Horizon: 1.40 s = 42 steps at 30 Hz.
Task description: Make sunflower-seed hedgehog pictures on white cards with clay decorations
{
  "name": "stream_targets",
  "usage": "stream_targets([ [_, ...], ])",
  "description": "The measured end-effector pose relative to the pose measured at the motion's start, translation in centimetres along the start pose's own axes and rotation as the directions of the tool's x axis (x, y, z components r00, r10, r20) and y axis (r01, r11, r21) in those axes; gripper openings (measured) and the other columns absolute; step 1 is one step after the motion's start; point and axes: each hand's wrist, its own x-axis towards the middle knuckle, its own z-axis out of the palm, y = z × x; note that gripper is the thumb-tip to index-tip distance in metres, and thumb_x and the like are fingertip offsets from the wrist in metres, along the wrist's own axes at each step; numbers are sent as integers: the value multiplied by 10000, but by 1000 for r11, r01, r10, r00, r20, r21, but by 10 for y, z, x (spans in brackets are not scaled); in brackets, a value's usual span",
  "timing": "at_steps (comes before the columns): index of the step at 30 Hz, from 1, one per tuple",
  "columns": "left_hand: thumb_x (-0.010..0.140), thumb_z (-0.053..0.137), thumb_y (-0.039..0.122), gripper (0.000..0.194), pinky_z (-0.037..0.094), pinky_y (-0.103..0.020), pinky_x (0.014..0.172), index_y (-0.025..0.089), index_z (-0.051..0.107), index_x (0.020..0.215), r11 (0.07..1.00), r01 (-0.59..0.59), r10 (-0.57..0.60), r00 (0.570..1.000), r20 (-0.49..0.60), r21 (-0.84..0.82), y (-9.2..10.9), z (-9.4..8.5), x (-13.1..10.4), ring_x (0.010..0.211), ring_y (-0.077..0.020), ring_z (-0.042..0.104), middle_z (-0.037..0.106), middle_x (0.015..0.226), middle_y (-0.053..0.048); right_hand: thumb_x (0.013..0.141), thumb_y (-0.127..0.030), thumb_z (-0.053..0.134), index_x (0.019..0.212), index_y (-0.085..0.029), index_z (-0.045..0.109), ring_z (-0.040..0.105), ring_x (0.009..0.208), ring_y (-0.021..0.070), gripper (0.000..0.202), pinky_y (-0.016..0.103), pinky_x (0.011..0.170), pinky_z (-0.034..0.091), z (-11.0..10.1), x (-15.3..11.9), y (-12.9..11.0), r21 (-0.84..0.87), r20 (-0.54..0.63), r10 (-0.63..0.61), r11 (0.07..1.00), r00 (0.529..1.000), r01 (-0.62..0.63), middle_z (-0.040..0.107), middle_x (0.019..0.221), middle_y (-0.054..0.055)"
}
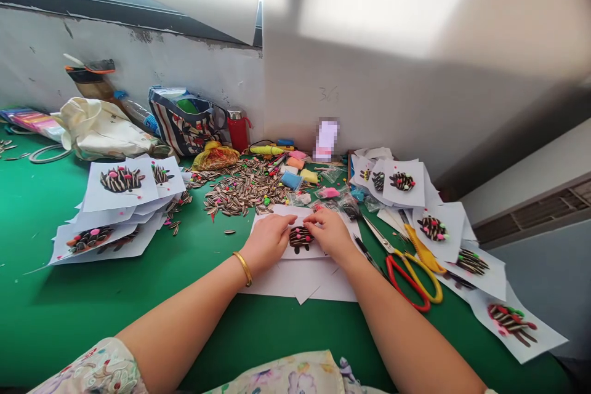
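A white card [285, 253] lies in front of me on a few more white sheets [272, 280]. On it sits a small hedgehog-like figure [301, 237] of striped sunflower seeds, with pink balls and dark feet. My left hand [270, 239], with a gold bangle at the wrist, is closed at the figure's left edge, its fingers drawn together. Over the upper right edge, my right hand [333, 235] pinches with thumb and fingers bent. Anything between the fingertips of either hand is hidden or too small to make out.
Loose sunflower seeds [242, 188] spread behind the card, beside bagged coloured clay [292, 180]. Finished cards are stacked left [124, 188] and right [443, 231]. Red-and-yellow-handled scissors [406, 265] and a black pen [368, 253] lie right. Bags [184, 120] and a red flask [237, 130] stand against the wall.
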Motion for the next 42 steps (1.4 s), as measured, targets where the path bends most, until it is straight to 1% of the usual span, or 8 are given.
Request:
stream_targets([
  [9, 940, 400, 185, 374, 447, -397, 952, 196, 580, 1267, 1000, -1, 0, 998, 57, 29, 0, 2, -1, 1100, -242, 606, 693, 1168, -75, 858, -244, 613, 904, -244, 794, 615, 866, 199, 187, 311, 842, 436, 0, 3, -5, -100, 103, 23, 995, 994, -13, 717, 881, 48],
  [14, 942, 394, 195, 373, 452, -391, 933, 193, 586, 1262, 1000, 4, -6, 998, 55, 29, -1, 3, -1, 1075, -243, 615, 699, 1145, -81, 857, -232, 595, 937, -242, 794, 614, 893, 205, 214, 304, 821, 436, -3, 3, -4, -96, 81, 19, 995, 996, -11, 724, 902, 50],
  [20, 936, 396, 194, 382, 463, -374, 911, 188, 588, 1266, 1000, -3, 1, 998, 55, 31, -3, 3, 0, 1044, -238, 624, 705, 1116, -85, 863, -223, 574, 847, -247, 798, 610, 823, 192, 226, 300, 789, 431, -4, 0, -7, -108, 85, -39, 993, 996, 48, 711, 830, 40],
  [24, 931, 394, 189, 388, 464, -374, 913, 186, 590, 1266, 999, -2, 0, 998, 55, 38, -3, 4, 0, 1049, -239, 624, 706, 1118, -85, 868, -231, 578, 922, -251, 798, 610, 838, 189, 228, 294, 795, 435, -2, -1, -5, -112, 79, -15, 993, 997, 24, 710, 862, 44],
  [29, 935, 392, 198, 382, 471, -375, 905, 181, 600, 1254, 999, 9, -12, 998, 56, 40, -3, 3, 0, 1038, -239, 631, 709, 1113, -90, 862, -214, 574, 893, -256, 801, 609, 841, 186, 233, 293, 802, 430, -4, -1, -1, -101, 69, -26, 994, 997, 33, 718, 857, 39],
  [34, 933, 390, 195, 395, 471, -379, 922, 174, 591, 1273, 999, 8, -11, 998, 62, 42, -4, 2, 1, 1064, -241, 626, 705, 1131, -102, 865, -215, 564, 889, -256, 801, 609, 844, 181, 242, 286, 804, 430, -6, -2, -5, -96, 118, -14, 995, 993, 26, 715, 842, 34],
  [38, 938, 394, 207, 389, 475, -379, 925, 191, 592, 1273, 999, 20, -21, 997, 69, 27, -3, 2, 1, 1061, -240, 631, 708, 1132, -93, 862, -237, 574, 930, -238, 792, 623, 910, 199, 229, 301, 842, 441, -14, -4, -6, -71, 69, 30, 997, 997, -25, 729, 915, 46],
  [42, 952, 395, 235, 379, 472, -380, 953, 184, 593, 1271, 999, 52, -52, 997, 51, 1, -4, 0, 2, 1086, -238, 623, 696, 1171, -94, 878, -264, 537, 984, -248, 759, 635, 970, 209, 246, 305, 819, 452, -30, -10, -1, -73, 12, 175, 982, 984, -174, 726, 1039, 34],
])
